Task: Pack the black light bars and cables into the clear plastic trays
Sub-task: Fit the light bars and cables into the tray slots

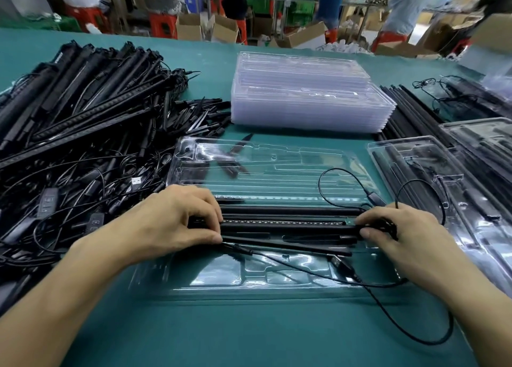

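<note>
Fingers (pixel 206 200) of the left hand (pixel 177 219) and right hand (pixel 401 228) grip opposite ends of light bars (pixel 285 224) in a clear tray (pixel 249 286).

Black light bars (pixel 285 225) lie side by side in the open clear tray (pixel 277 169); a thin cable (pixel 340 169) loops, seemingly loose, toward three o'clock.

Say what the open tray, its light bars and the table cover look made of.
Open tray: thin clear moulded plastic, glossy; it shows glare and the green beneath. Light bars: matte black, probably plastic or coated metal; little shine. Table cover: dull teal, likely felt or mat; no reflections.
</note>
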